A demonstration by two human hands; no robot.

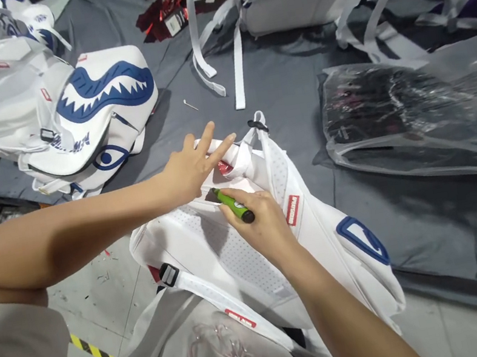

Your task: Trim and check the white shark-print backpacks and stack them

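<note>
A white backpack lies back side up at the near edge of the grey desk, partly over the person's lap. Something red shows at its top, under the left hand; what it is I cannot tell. At the right, a clear plastic bag holds dark items. At the far left lie white backpacks with a blue shark mouth print.

The left hand rests on the top of the backpack, fingers spread and open, pressing the fabric and holding nothing. The right hand has its fingers closed around a green pen, with the tip touching the backpack near the left hand.
</note>
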